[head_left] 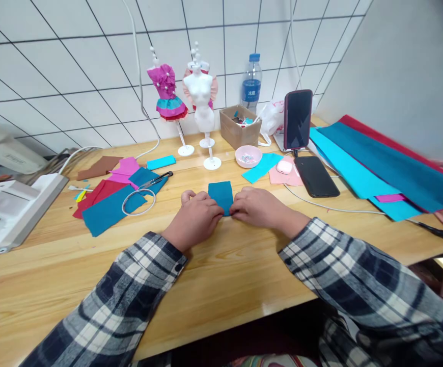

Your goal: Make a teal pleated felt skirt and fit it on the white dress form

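Note:
A small square of teal crepe paper lies on the wooden table in front of me. My left hand pinches its lower left corner. On the opposite side, the fingertips of my right hand are closed on the lower right corner. The near edge of the paper looks slightly folded between the two hands, and my fingers cover part of it. To the left are larger teal pieces, with small thread snips and a white ring lying on them.
Behind stand a bare white mini mannequin and one in a pink paper dress. A cardboard box, pink bowl, water bottle, upright phone and flat phone sit further right. Long crepe sheets lie at right.

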Demonstrator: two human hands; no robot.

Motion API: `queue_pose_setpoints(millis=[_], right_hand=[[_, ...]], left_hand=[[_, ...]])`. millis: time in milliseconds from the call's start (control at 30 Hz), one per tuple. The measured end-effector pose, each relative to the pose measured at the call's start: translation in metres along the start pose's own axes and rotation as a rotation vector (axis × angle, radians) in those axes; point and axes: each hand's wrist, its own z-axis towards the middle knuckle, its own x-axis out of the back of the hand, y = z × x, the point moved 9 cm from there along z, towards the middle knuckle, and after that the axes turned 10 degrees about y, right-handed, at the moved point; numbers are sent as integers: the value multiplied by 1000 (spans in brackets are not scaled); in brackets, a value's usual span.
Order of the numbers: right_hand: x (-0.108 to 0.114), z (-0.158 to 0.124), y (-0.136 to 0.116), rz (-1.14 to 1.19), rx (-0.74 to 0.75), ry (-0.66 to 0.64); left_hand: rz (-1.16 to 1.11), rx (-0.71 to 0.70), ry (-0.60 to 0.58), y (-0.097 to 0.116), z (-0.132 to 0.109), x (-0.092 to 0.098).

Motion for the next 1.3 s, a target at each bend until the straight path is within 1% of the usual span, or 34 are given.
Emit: queue_pose_setpoints(millis=[67,133,200,300,367,433,533,600,633,667,700,733,767,800,833,867,900,933,967,1000,1033,1100,1133,1200,1300], right_hand=[[-1,2,1,-4,-7,13],[-2,5,4,39,-46,33],[-3,6,12,94,-137,52],[-3,5,24,171,-271,64],[0,4,25,223,-276,95],[3,5,22,246,-243,130],[-1,6,17,187,-217,100],[2,8,17,149,-252,86],[8,8,19,171,-297,86],[14,7,20,243,-345,60],[19,6,19,359,-393,1],[22,3,13,534,-429,-109],[20,-3,-7,766,-386,-335],[22,-11,-31,983,-320,-560],[29,-18,-48,1143,-287,-712],[34,-19,-56,1252,-296,-771],[33,-19,-58,1295,-328,-800],[26,-17,-56,1297,-370,-806],[15,-12,-49,1257,-438,-775],[0,-7,-35,1181,-529,-710],[-14,-2,-20,1094,-613,-643],[-33,9,8,892,-707,-480],[-39,14,18,802,-725,-423],[-42,23,30,651,-704,-331],[-36,32,32,512,-629,-246]], left_hand=[[-31,25,-2,-2,0,-1],[-72,66,3,-5,-1,-3],[-102,97,8,-8,-2,-5],[-100,104,18,-12,-2,-8],[-94,115,31,-15,-2,-8],[-99,141,46,-17,-2,-7],[-140,183,61,-17,-3,-7],[-221,246,75,-22,-4,-6],[-298,310,110,-30,-5,-3],[-396,394,171,-41,-7,1],[-502,490,252,-56,-11,6],[-611,587,348,-73,-16,11],[-702,665,431,-90,-22,14],[-764,712,485,-103,-27,16],[-817,741,507,-114,-30,16],[-856,769,514,-122,-32,14],[-864,791,506,-127,-34,12],[-855,803,480,-129,-35,10],[-831,799,438,-127,-34,7],[-796,769,382,-122,-31,5],[-756,714,316,-113,-27,3],[-658,558,190,-91,-18,1],[-597,480,142,-81,-14,0],[-482,361,82,-66,-9,-1],[-393,271,40,-55,-5,-6]])
